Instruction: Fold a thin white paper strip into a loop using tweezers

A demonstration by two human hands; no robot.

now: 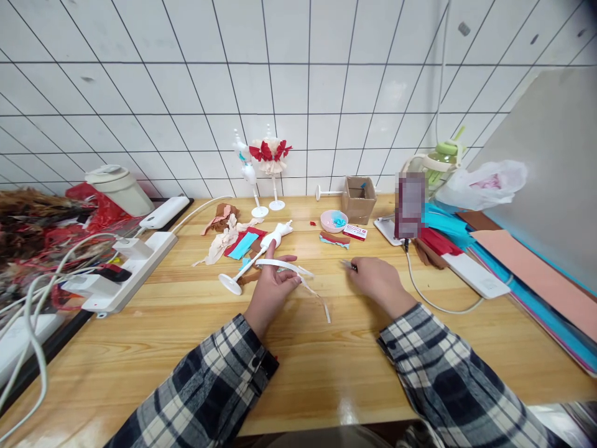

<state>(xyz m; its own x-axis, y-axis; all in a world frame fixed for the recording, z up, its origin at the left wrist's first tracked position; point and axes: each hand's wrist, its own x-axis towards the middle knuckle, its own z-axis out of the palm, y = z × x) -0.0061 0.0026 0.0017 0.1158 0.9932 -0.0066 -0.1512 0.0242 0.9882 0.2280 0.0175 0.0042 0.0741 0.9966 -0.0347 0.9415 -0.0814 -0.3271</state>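
My left hand [275,289] is closed around a narrow white ring-shaped roll of tape [285,265], with a loose strip [321,303] trailing from it over the table. Just behind that hand a white miniature dress-form mannequin [278,234] lies tilted on its round base. My right hand [379,281] rests on the table to the right, fingers wrapped around a small tool [349,265]. Only its metal tip and a dark part show, so its kind is hidden. Blue and red fabric pieces [243,245] lie beside the mannequin.
Two mannequins on stands [275,171] are upright by the tiled wall. A pink bowl [327,223] and a cardboard box [359,202] sit behind my right hand. A phone [410,205] stands at right, near coloured sheets [536,274]. A power strip [135,274] with cables is left.
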